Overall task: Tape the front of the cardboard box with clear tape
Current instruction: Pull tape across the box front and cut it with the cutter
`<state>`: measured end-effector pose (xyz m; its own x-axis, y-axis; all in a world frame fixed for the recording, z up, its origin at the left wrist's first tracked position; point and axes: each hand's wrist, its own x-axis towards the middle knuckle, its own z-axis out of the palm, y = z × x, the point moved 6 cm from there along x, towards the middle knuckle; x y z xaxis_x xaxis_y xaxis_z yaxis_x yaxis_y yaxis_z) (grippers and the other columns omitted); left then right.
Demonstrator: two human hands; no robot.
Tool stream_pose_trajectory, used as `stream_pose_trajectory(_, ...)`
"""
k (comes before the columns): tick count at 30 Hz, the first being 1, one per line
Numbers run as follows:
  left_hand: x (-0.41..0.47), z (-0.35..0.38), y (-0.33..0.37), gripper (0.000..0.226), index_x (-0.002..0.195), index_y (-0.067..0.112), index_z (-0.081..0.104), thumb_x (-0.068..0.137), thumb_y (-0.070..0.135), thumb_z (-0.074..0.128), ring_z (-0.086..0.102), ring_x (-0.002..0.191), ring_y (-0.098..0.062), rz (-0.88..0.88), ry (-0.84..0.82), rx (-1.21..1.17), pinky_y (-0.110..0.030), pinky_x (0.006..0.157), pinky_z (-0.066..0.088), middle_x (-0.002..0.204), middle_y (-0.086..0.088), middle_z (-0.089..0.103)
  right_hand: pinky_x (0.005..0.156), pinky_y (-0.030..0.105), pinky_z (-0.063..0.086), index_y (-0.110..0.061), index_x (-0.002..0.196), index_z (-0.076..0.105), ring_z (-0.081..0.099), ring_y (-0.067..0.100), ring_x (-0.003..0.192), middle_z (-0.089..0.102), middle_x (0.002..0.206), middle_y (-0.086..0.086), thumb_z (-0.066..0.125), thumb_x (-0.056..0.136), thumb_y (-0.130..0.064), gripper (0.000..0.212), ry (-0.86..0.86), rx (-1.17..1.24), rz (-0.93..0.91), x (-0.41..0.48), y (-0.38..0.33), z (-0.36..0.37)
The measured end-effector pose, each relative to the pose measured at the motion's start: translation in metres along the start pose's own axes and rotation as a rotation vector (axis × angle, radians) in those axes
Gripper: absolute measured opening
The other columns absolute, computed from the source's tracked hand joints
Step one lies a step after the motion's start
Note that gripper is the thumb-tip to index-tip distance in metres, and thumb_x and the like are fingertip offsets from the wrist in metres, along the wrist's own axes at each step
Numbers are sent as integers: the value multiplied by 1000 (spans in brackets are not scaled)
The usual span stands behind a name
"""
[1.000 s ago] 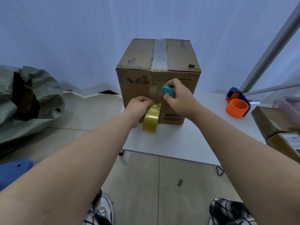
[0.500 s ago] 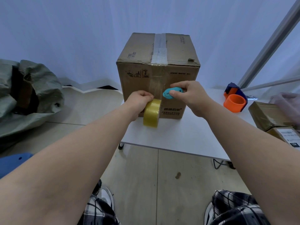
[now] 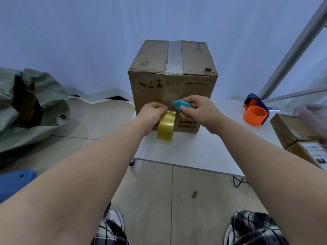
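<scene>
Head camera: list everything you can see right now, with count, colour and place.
cardboard box: 1, brown, on the table, clear strip down top and front
tape roll: 1, yellowish, against the box front
cutter: 1, teal, at the box front
table: 1, white
tape dispenser: 1, orange and blue, table right
parcels: 2, brown, far right
sack: 1, grey-green, floor left
left hand: holds the roll
right hand: holds the cutter

Cardboard box (image 3: 187, 89) front, mid-frame: three handling pictograms upper left, bold Chinese line lower right reading roughly "棉棉的羊"; smaller print illegible.
</scene>
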<state>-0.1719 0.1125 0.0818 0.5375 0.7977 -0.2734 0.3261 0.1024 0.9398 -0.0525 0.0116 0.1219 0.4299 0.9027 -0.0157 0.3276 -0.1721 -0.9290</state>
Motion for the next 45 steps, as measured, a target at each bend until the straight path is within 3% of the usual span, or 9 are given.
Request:
stream_pose_trajectory(5, 1, -1, -2, 12, 102, 18, 62, 92, 24, 58, 57, 86, -20, -14, -10, -4, -38, 84, 51, 94, -3, 60, 78, 37, 59, -9, 104, 53, 69, 25, 88, 67, 101, 15, 63, 88, -12, 19, 69, -172, -70, 1, -1, -3)
stream_pose_trajectory(9, -1, -1, -3, 18, 106, 18, 60, 91, 26, 59, 58, 101, -28, -40, -3, 3, -43, 91, 51, 109, -10, 60, 61, 16, 48, -13, 97, 51, 59, 10, 70, 64, 90, 5, 63, 88, -17, 15, 96, -402, -164, 2, -8, 0)
stream_pose_trajectory(11, -2, -1, -3, 18, 106, 19, 60, 90, 27, 60, 57, 104, -29, -52, -4, 7, -46, 93, 50, 112, -10, 60, 59, 13, 45, -14, 96, 50, 57, 9, 69, 64, 89, 4, 62, 88, -19, 15, 99, -462, -198, 3, -11, 2)
stream_pose_trajectory(16, -4, -2, -4, 10, 98, 21, 60, 89, 27, 61, 57, 104, -31, -61, 3, -26, -47, 93, 51, 111, -11, 60, 64, 27, 53, -13, 95, 49, 60, 19, 71, 63, 88, 5, 60, 90, -21, 14, 101, -583, -276, 4, -19, 9)
stream_pose_trajectory(19, -5, -2, -4, 9, 99, 21, 59, 91, 25, 59, 56, 100, -29, -58, 4, -40, -42, 85, 51, 106, -9, 58, 62, 23, 48, -13, 102, 51, 57, 17, 73, 63, 93, 5, 56, 92, -19, 12, 92, -659, -316, 5, -21, 14)
stream_pose_trajectory(24, -7, -3, -3, 2, 92, 22, 58, 92, 25, 58, 55, 91, -25, -62, -1, -55, -35, 73, 49, 95, -4, 57, 80, 30, 50, -15, 124, 57, 60, 20, 93, 67, 111, 7, 52, 94, -15, 30, 87, -705, -338, 7, -23, 18)
stream_pose_trajectory(29, -8, -3, -4, 8, 97, 21, 58, 92, 27, 58, 57, 100, -28, -56, -15, -59, -39, 83, 51, 108, -10, 59, 65, 25, 42, -12, 116, 58, 54, 15, 77, 66, 96, 6, 51, 95, -22, 24, 101, -771, -337, 8, -25, 22)
stream_pose_trajectory(34, -8, -2, -5, 16, 104, 16, 58, 92, 27, 58, 58, 105, -31, -54, -3, -71, -46, 93, 50, 113, -14, 61, 69, 35, 52, -11, 105, 55, 56, 21, 79, 62, 93, 7, 47, 95, -24, 18, 51, -901, -338, 5, -24, 27)
stream_pose_trajectory(45, -11, -4, -3, 19, 106, 11, 58, 92, 24, 58, 58, 94, -27, -57, 22, -84, -40, 84, 50, 107, -13, 61, 68, 32, 49, -10, 105, 53, 56, 23, 90, 62, 100, 8, 57, 89, -12, 17, 65, -1049, -392, 6, -26, 38)
